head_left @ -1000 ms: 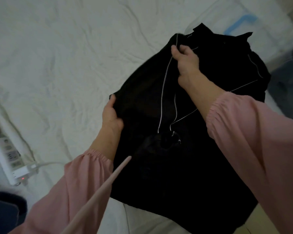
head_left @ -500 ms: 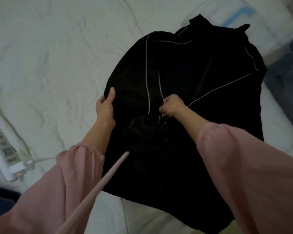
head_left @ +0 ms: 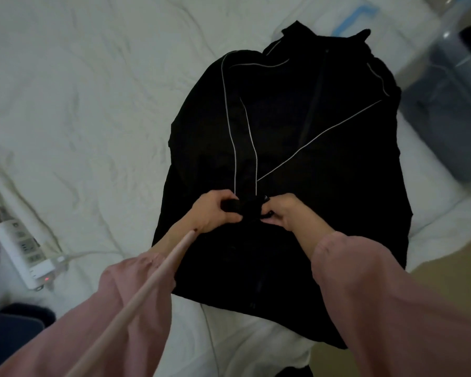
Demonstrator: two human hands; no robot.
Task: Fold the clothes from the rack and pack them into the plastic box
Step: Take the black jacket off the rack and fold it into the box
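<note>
**Position.** The jacket [head_left: 324,186] lies flat on the sheet [head_left: 79,104], under and ahead of both hands, with its collar at the end farthest from them. The box [head_left: 446,126] stands ahead and well to the right of the right hand, off the edge of the sheet. It already holds something dark.

**Grip.** The hands meet over the middle of the jacket. The left hand [head_left: 215,210] has its fingers curled round the left end of the cuff [head_left: 245,206]. The right hand [head_left: 286,210] pinches the right end. Neither hand is spread or idle.

**Purpose.** The piped sleeve runs from the shoulder, ahead and left of the hands, straight back to the cuff. Holding the cuff at both ends probably keeps the sleeve taut and square on the body, so that the bundle stays narrow enough for the box.

**Progress.** The sleeves appear to be turned in. The body is not yet folded across, and the jacket is not yet packed.

**Surroundings.** A power strip [head_left: 22,254] lies on the sheet well left of the left hand, apart from the jacket. A pink strap [head_left: 133,300] crosses the left forearm.
</note>
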